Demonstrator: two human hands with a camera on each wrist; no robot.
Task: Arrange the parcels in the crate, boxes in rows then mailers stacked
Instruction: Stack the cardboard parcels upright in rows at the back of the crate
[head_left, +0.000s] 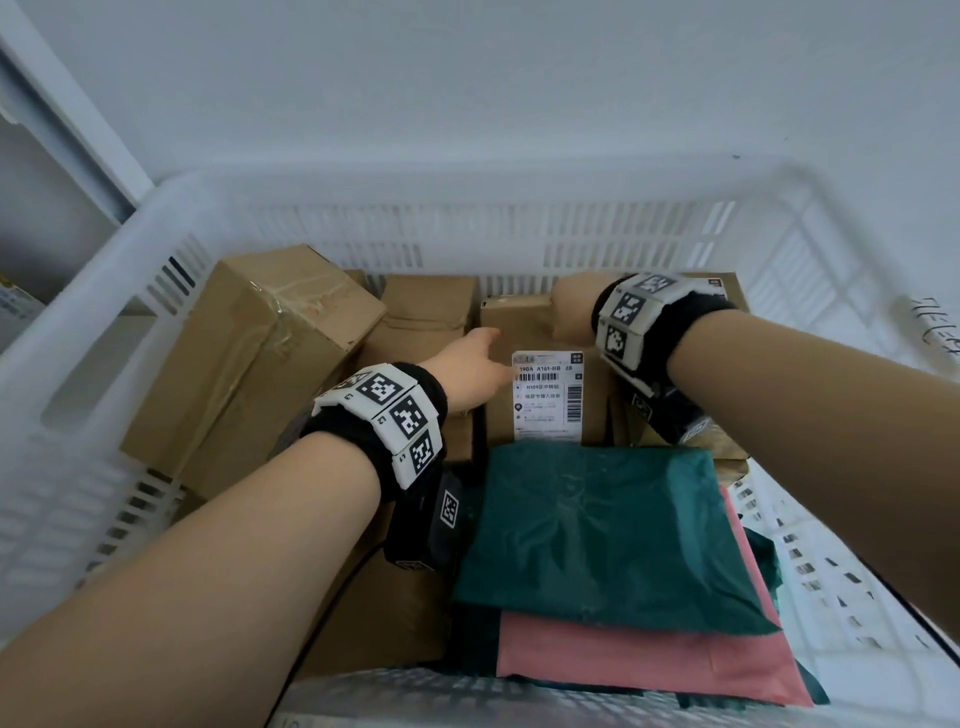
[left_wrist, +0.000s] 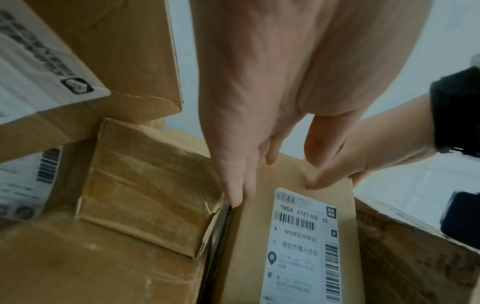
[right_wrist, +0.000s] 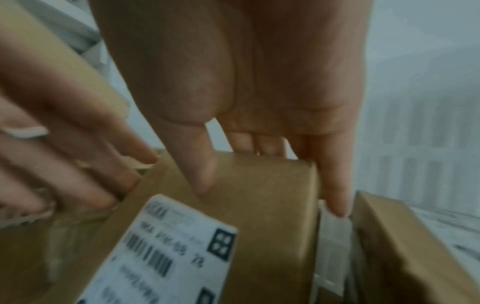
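An upright brown box with a white shipping label (head_left: 548, 397) (left_wrist: 298, 246) (right_wrist: 265, 205) stands in the middle of the white slotted crate (head_left: 467, 228), among other cardboard boxes. My right hand (head_left: 569, 306) (right_wrist: 259, 164) grips its far top edge, with the thumb on the labelled face and the fingers behind. My left hand (head_left: 485, 353) (left_wrist: 259, 176) has straight fingers (left_wrist: 233, 193) laid against the box's left side, in the gap beside a taped box (left_wrist: 148, 185). A dark green mailer (head_left: 597, 535) lies on a pink mailer (head_left: 649, 660) at the near right.
A large taped box (head_left: 260, 353) leans tilted against the crate's left wall. Behind the labelled box's left side stands another box (head_left: 426, 312), and one sits under my right wrist (head_left: 727, 291). A flat box (head_left: 374, 613) lies under my left forearm. A white wall rises behind.
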